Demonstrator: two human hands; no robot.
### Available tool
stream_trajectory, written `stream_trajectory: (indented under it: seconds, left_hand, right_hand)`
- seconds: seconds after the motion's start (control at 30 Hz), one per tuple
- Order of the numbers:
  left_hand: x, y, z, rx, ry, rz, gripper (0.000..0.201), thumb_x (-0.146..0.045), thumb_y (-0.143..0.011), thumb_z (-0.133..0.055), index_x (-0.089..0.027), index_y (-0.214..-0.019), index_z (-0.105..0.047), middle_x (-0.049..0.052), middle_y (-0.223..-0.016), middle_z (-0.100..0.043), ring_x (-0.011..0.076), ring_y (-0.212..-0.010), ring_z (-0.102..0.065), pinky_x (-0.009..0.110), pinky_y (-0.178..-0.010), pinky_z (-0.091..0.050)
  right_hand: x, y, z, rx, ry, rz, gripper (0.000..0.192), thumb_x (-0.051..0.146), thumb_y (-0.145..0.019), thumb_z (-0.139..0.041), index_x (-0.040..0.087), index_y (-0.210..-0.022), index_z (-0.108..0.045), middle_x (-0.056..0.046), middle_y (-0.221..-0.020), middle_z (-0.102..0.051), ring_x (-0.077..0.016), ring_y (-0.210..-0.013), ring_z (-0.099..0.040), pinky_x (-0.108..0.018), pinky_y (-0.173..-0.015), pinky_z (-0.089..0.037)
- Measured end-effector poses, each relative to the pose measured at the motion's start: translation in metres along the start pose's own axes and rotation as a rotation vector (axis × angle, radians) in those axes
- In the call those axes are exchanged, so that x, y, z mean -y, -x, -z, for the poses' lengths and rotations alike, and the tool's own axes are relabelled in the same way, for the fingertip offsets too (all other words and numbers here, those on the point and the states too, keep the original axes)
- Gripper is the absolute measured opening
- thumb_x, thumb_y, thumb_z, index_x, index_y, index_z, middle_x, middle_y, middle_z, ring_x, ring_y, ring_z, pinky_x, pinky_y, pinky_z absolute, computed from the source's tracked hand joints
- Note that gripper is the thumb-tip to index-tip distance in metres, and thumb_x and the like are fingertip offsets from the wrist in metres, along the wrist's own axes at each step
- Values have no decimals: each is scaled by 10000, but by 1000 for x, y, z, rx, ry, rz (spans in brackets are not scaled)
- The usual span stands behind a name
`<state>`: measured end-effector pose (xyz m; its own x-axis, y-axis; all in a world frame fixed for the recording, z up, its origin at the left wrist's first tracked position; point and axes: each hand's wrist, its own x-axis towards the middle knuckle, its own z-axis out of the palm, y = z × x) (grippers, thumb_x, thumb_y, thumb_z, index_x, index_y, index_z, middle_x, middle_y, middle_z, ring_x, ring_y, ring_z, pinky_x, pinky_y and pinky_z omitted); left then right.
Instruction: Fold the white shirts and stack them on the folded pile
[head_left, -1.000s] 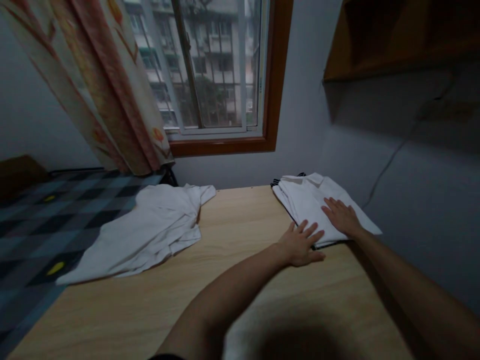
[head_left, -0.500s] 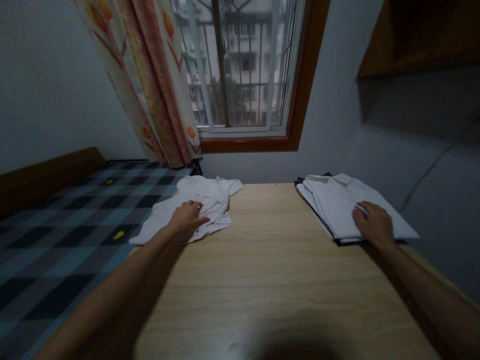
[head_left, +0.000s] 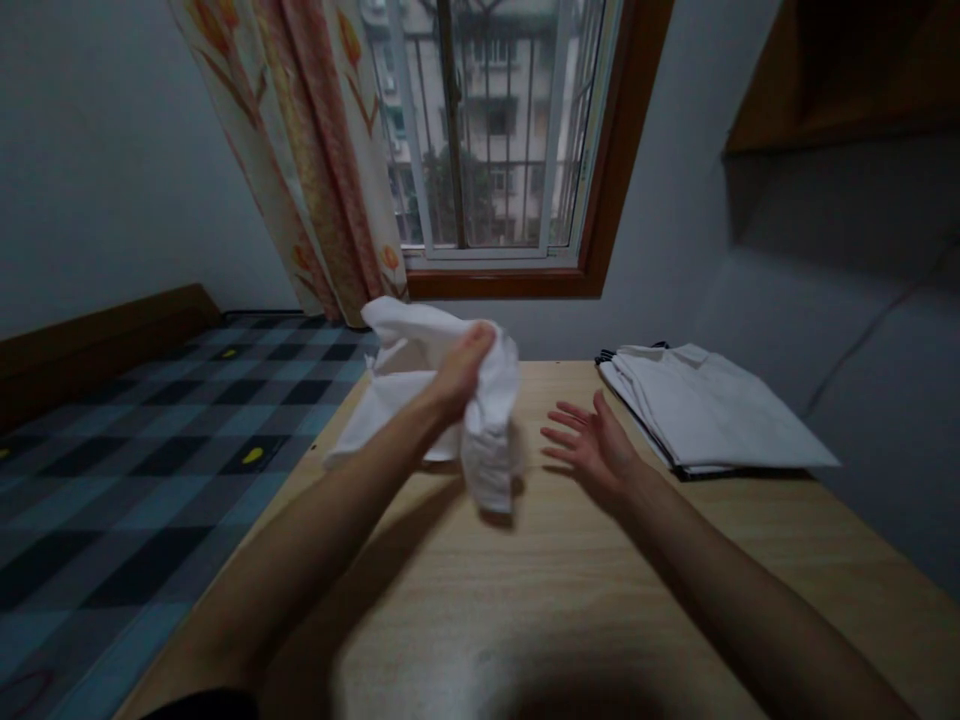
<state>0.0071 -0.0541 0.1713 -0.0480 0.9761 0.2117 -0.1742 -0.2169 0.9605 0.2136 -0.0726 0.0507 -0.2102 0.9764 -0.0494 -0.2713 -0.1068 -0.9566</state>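
Wood table [head_left: 570, 600]: white shirt [head_left: 480, 400] in L fingers [head_left: 474, 350].

This is a bedroom in a home. A bed [head_left: 150, 440] with a blue and black checked cover fills the lower left. A window [head_left: 487, 130] at the top middle has a wooden frame, and a flowered curtain [head_left: 315, 150] hangs beside it. Flats show outside. A wooden worktop [head_left: 570, 580] sits at the bottom, with folded white clothes [head_left: 712, 410] at the right.
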Motion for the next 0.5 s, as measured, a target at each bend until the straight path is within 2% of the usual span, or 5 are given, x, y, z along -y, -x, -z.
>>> stream_trajectory:
  seconds: [0.13,0.23,0.3,0.4,0.5]
  left_hand:
    - [47,93,-45,827,-274,122,363,-510,-855,-582,-169,-979,-596,-1,-702,-582,124,-594,-527,233,-557,-442]
    - [50,129,-39,1210,-529,-87,513,-444,-817,-662,-205,-1261,-564,71,-1008,-680,206,-878,-631,314,-796,-497]
    - [41,122,-17,1110,-648,-263,470,-423,-840,-642,-239,-1268,-583,82,-1140,-666,235,-1028,-613,345,-921,-460]
    - [36,74,34,479,-943,-340,358,-406,-889,-557,-228,-1191,-626,107,-1162,-656,269,-1101,-578,383,-962,-430]
    - [57,24,86,-19,-1389,-186,652,-480,-724,-726,-164,-1269,-556,168,-1250,-596,360,-1203,-494,444,-988,-387]
  right_hand:
    - [7,4,-11,284,-86,-214,703,719,-847,-367,113,-1102,-613,-192,-1101,-655,-368,-1048,-617,-497,-851,-522]
    - [0,15,6,272,-49,-249,502,423,-704,-659,108,-1094,-634,-145,-1023,-697,-343,-952,-659,-436,-814,-543]
    - [-5,25,24,155,26,-200,521,242,-588,-703,127,-1091,-640,-106,-991,-713,-311,-882,-678,-379,-766,-553]
    - [-10,37,53,-12,199,-149,495,253,-586,-716,132,-1063,-665,-89,-962,-721,-294,-832,-682,-349,-706,-556]
    - [-14,42,77,-147,456,-69,456,360,-650,-720,130,-1042,-697,-92,-954,-722,-286,-831,-679,-329,-683,-552]
